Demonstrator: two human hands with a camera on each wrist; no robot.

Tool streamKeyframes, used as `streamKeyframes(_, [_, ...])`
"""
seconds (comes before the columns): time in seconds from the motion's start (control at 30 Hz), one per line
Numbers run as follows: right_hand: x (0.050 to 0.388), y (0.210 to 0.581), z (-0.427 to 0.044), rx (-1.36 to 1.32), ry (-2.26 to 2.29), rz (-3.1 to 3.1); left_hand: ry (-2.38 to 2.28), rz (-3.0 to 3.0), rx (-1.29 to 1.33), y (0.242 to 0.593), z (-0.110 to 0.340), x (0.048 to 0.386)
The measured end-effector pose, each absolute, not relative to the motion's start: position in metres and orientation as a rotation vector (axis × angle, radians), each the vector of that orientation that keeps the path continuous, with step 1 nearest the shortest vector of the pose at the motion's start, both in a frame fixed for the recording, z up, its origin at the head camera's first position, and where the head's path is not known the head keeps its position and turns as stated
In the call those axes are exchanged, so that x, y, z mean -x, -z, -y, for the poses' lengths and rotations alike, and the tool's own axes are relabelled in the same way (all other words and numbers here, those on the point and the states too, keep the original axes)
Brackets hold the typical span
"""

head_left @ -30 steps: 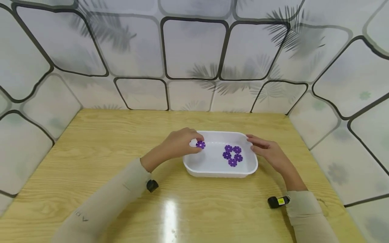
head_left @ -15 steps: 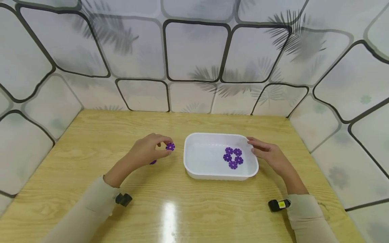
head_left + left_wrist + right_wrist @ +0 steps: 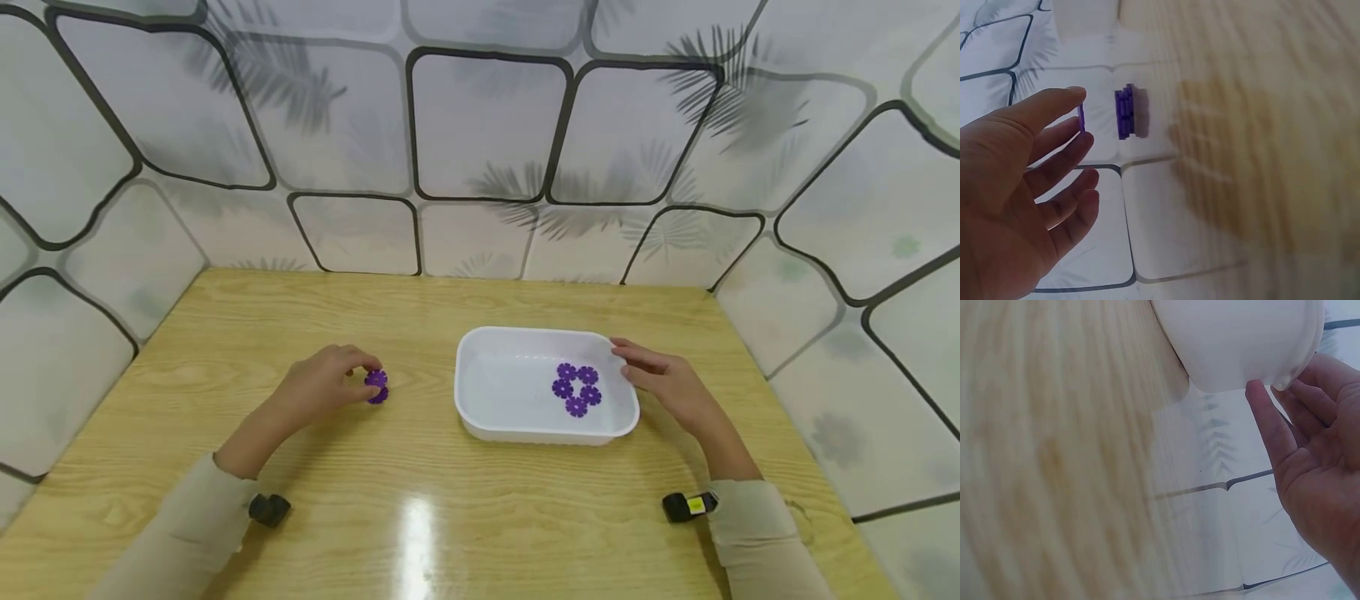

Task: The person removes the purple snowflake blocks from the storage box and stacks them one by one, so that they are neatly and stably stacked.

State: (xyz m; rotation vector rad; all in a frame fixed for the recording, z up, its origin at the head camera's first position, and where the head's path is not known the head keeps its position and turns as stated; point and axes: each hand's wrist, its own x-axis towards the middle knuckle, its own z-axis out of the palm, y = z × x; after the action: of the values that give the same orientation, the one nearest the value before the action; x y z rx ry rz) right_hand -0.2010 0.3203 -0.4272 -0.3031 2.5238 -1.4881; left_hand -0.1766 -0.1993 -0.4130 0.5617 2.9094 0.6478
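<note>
My left hand [image 3: 326,383] pinches a purple flower-shaped disc [image 3: 376,377] at the left of the tray. Close below this disc is a small stack of like purple discs [image 3: 380,396] on the table. In the left wrist view the held disc [image 3: 1082,119] shows edge-on between thumb and fingertips, with a gap to the stack [image 3: 1124,112]. My right hand [image 3: 667,383] holds the right end of a white tray [image 3: 495,408] by its rim. Several purple flower discs [image 3: 576,407] lie in a ring in the tray's right half.
The tray stands on a wood-grain table [image 3: 487,517]. Patterned wall sheeting [image 3: 480,125] rises along the table's back and both sides. A small black camera [image 3: 268,510] is on the left wrist and another black camera [image 3: 678,507] on the right.
My left hand has moved left, out of the tray, carrying a purple disc over to the stack on the table. The right hand and the tray have stayed in place.
</note>
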Motion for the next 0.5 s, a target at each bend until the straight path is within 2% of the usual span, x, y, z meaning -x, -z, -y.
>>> streamKeyframes(0.5, [0.2003,0.4279,-0.3208,0.320,1.469,-2.540,-0.604,-2.840,-0.585,0.4209,0.2022,0.1787])
